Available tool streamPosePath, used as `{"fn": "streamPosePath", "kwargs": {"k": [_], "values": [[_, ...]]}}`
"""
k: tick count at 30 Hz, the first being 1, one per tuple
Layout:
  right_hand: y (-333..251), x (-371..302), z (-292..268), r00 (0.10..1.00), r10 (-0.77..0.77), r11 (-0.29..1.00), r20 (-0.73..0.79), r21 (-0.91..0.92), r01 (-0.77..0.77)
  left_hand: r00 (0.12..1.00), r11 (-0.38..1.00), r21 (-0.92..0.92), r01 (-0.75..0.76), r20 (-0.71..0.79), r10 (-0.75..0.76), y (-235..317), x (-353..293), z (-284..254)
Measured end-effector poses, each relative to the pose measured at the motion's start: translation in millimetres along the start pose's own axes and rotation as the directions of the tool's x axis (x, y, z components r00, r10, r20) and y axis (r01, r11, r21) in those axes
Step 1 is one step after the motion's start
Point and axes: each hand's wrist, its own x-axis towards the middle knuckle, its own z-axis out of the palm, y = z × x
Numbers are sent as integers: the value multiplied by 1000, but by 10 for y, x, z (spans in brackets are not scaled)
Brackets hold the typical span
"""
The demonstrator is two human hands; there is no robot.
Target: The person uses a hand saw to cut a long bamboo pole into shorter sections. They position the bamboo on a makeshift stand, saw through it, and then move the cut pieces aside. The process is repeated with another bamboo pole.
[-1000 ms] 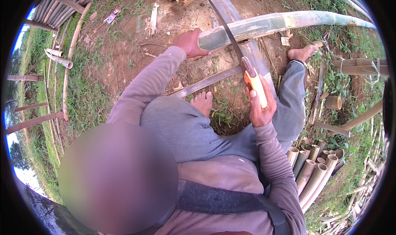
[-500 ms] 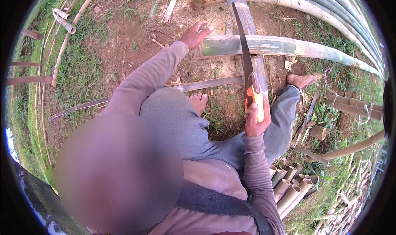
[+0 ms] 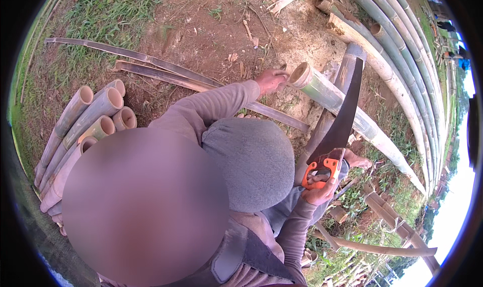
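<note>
My right hand [image 3: 320, 189] is closed around the orange handle of a handsaw [image 3: 346, 113]. The saw's long dark blade points up and away, its flat side showing and its toothed edge to the left. In the view it crosses in front of a green bamboo pole [image 3: 324, 93]; whether it touches the pole I cannot tell. That pole rests across a split bamboo support [image 3: 322, 123], its hollow cut end facing me. Beside that end is my left hand [image 3: 273, 81], fingers loosely bent and apart, holding nothing I can see.
Long bamboo poles [image 3: 402, 60] lie side by side at the right. Cut bamboo tubes [image 3: 95, 111] are stacked at the left. Flat bamboo strips [image 3: 161, 71] lie on the soil. A lashed bamboo frame [image 3: 397, 221] stands at the lower right. My bent knee [image 3: 249, 161] is between my arms.
The view has turned, so the pole now slants down to the right and the tube stack shows at left. The saw's blade has tilted to show its flat side. My left hand stays near the pole's end.
</note>
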Motion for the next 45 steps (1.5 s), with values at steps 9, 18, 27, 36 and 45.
{"fn": "streamPosePath", "kwargs": {"k": [9, 18, 27, 36, 45], "values": [[14, -43, 61, 999, 40, 995, -27, 89, -37, 992, 992, -12, -124, 4, 125, 236, -111, 193], [38, -53, 56, 998, 50, 996, 25, 73, -52, 929, 697, 614, -371, 233, 288, 10, -731, 136], [-1, -43, 54, 998, -20, 1000, 51, -7, 21, 859, 685, 543, -486, 151, 490, -195, -563, 200], [104, -105, 150, 994, 87, 986, -69, 146, -77, 952, 834, 463, -299, 85, 294, -59, -489, 5], [-346, -155, -251, 978, 38, 942, -204, 334, 33, 969, 956, 242, -167, 219, 114, 863, 26, 192]]}}
